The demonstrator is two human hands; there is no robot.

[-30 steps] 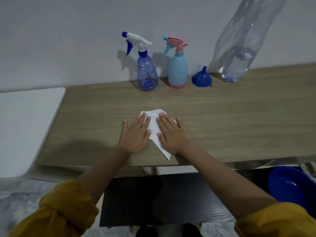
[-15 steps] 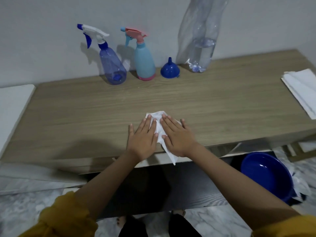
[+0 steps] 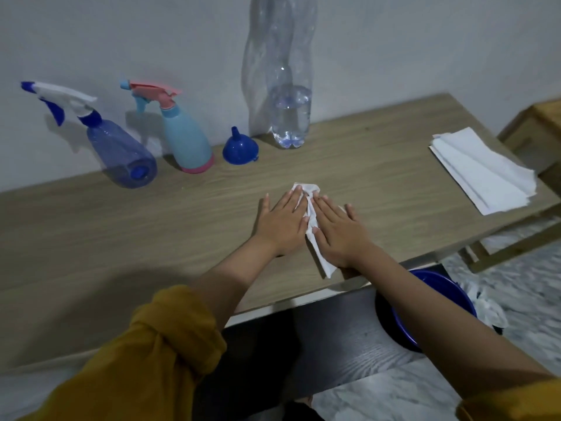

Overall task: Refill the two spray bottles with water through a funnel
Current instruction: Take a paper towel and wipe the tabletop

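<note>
Head view: paper stack (image 3: 482, 170) right (basin (image 3: 437, 314) below).

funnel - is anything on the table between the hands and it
Nothing visible does. Both hands, left hand and right hand, rest flat on a white tissue near the front edge. The blue funnel sits upside down by the wall between the light blue spray bottle and the clear water bottle, across bare tabletop.

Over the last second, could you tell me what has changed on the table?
Only the view swung right. Both hands, left hand and right hand, stay flat on the white tissue, nothing taken hold of or let go. The spray bottles, funnel and water bottle stand untouched.
</note>
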